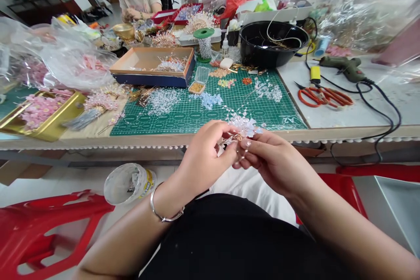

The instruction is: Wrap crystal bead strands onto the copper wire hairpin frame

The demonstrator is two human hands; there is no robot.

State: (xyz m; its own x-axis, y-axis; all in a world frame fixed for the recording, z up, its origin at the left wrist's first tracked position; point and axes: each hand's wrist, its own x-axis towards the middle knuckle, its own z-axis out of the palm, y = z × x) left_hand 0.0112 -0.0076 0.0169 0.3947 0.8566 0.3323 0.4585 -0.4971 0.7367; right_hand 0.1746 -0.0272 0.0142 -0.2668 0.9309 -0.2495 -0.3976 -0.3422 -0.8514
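Observation:
Just below the table's front edge, both my hands meet over my lap on a small beaded flower ornament point(244, 126) made of clear and pale blue petals on thin gold wire. My left hand point(205, 151) pinches its wire stem from the left, a silver bangle on that wrist. From the right, my right hand point(271, 157) pinches the same stem with fingers pressed together. Right behind the ornament lies the green cutting mat point(183, 113), strewn with clear beads and petals.
On the table stand a shallow cardboard box point(151, 68), a black bowl point(272, 43), orange scissors point(323, 96), a glue gun point(344, 66) with cord and a gold tray point(49, 129) of pink flowers. A plastic jar point(127, 183) rests on a red stool. Another person sits at the far side.

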